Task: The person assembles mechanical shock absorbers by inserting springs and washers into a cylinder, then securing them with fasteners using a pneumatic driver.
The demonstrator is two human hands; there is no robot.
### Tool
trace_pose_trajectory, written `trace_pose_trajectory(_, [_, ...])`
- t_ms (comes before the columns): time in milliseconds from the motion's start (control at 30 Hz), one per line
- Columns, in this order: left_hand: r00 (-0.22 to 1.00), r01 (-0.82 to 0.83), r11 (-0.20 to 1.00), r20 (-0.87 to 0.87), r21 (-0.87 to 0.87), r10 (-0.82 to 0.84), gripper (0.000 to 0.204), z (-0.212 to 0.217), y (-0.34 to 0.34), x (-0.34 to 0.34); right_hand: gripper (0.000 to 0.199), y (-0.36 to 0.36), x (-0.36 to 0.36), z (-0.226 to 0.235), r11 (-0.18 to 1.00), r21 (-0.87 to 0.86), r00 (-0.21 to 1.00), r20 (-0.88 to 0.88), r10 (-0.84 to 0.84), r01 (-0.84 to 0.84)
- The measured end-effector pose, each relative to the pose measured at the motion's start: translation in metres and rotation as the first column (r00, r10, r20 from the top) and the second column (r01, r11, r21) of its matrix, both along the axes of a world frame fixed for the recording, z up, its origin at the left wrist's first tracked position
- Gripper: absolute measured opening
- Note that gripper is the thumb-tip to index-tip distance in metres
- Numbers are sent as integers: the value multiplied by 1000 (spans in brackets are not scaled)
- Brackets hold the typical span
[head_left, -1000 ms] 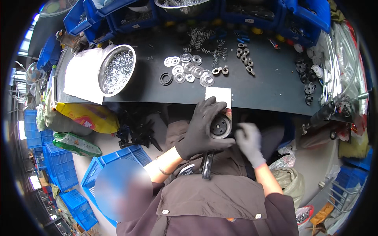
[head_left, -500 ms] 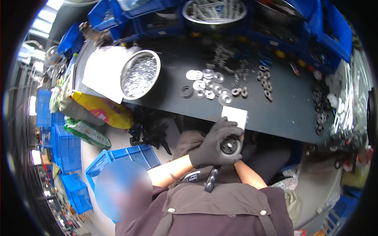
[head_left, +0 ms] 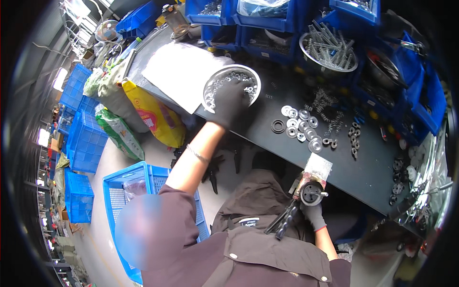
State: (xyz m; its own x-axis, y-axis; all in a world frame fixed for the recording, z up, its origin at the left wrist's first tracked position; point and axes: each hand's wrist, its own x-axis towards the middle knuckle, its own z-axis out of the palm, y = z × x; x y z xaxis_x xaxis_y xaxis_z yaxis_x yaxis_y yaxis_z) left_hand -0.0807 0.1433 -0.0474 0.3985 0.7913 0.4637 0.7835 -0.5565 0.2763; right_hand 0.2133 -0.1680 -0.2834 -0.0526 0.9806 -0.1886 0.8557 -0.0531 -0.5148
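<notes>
My left hand [head_left: 231, 104], in a dark glove, reaches into a round bowl [head_left: 206, 99] of small shiny metal nuts [head_left: 234, 76]. Its fingertips are down among the nuts, so whether they grip any is hidden. Low in front of my body, my gloved right hand [head_left: 313, 215] grips a mechanical assembly [head_left: 311, 192] from below and behind. This assembly has a black round disc, a pale flat plate at its far end and a dark ribbed handle pointing toward me. Part of the right hand's fingers is hidden behind it.
On the dark table [head_left: 267, 138] lie metal discs [head_left: 302, 125], small springs [head_left: 330, 103] and rings [head_left: 354, 138]. Blue bins and a bowl of long springs [head_left: 330, 48] line the back. A white sheet [head_left: 179, 74] lies under the nut bowl. Blue crates [head_left: 148, 177] stand at left.
My left hand has left the assembly and moved far left into the bowl of nuts. The right hand keeps hold of the assembly. The whole view has turned and shifted.
</notes>
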Motion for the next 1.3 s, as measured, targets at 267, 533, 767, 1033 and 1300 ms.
trace_pose_trajectory(267, [986,-122,992,-113,-15,119,15,-29,48,-33,12,-18,-8,84,906,198,901,-311,-303,374])
trace_pose_trajectory(533, [989,-99,975,129,201,74,16,3,21,-10,4,-7,8,188,723,259,667,-655,-355,640])
trace_pose_trajectory(767, [693,673,738,303,52,-654,30,73,-157,87,25,12,-16,258,743,399,680,-726,-102,537])
trace_pose_trajectory(1033, [623,777,616,-22,131,-782,36,54,-163,95,43,34,-16,278,837,497,824,-557,107,228])
trace_pose_trajectory(1300, [614,779,613,35,133,-788,43,47,-159,92,32,47,-8,293,866,489,895,-427,130,107])
